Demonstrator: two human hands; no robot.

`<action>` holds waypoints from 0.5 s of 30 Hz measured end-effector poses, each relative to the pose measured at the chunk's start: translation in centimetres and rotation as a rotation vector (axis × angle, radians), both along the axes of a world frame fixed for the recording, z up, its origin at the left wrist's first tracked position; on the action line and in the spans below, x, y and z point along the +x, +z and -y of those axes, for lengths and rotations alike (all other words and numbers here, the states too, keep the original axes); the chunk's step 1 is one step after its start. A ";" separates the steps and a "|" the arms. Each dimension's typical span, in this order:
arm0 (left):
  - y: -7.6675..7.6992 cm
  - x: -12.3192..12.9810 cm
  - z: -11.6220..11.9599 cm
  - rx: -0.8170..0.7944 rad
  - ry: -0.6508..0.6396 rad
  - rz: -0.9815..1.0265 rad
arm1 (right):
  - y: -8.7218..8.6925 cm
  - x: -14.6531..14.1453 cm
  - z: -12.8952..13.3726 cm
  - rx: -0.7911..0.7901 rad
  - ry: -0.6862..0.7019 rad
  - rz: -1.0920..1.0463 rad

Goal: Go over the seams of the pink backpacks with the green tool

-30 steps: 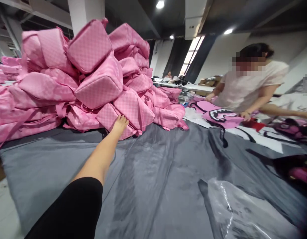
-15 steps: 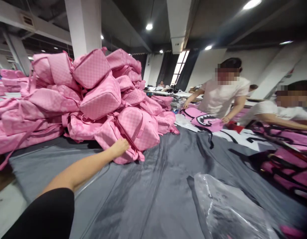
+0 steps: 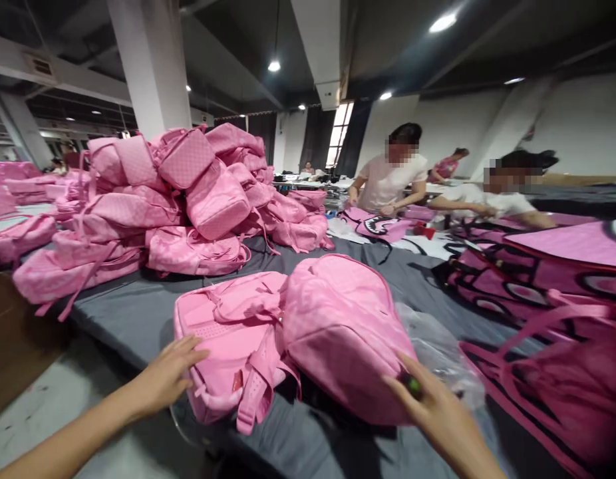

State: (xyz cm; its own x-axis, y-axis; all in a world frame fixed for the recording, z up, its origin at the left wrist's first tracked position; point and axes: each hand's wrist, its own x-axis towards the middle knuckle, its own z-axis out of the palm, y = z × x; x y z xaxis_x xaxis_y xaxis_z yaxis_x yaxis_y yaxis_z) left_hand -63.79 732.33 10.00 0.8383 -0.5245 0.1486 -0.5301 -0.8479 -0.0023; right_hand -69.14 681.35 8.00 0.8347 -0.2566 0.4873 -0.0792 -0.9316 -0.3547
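Observation:
Two pink backpacks lie side by side in front of me. The left backpack [image 3: 213, 372] has its padded back and straps facing up. The right backpack [image 3: 338, 319] shows its rounded front and base. My left hand [image 3: 171, 372] lies with fingers spread at the outer edge of the left backpack. At the lower right corner of the right backpack, my right hand [image 3: 432, 399] touches it with thumb and forefinger. A small green-and-black thing [image 3: 412, 384] shows between that thumb and forefinger, its kind unclear. A clear plastic bag [image 3: 438, 346] lies partly behind the right backpack.
A heap of pink backpacks [image 3: 218, 206] rises at the back left of the grey-covered table [image 3: 123, 313]. Pink-and-black bags [image 3: 517, 286] are piled at the right. Two people in white shirts [image 3: 392, 179] work across the table. A cardboard box [image 3: 18, 346] stands lower left.
My left hand has drawn back from the heap, and two backpacks now lie before me, partly over the plastic bag. My right hand has come into view. The view has shifted right.

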 end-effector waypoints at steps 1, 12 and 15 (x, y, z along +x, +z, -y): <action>-0.2 -1.5 0.6 -0.036 0.010 0.011 | 0.1 1.0 -1.3 -0.030 0.044 -0.039; -2.7 8.6 -0.8 0.115 0.191 0.162 | 3.5 -4.2 -6.8 -0.332 0.144 0.140; 0.9 13.1 -3.7 0.124 0.260 0.091 | 4.1 -10.0 -8.1 -0.412 0.328 0.333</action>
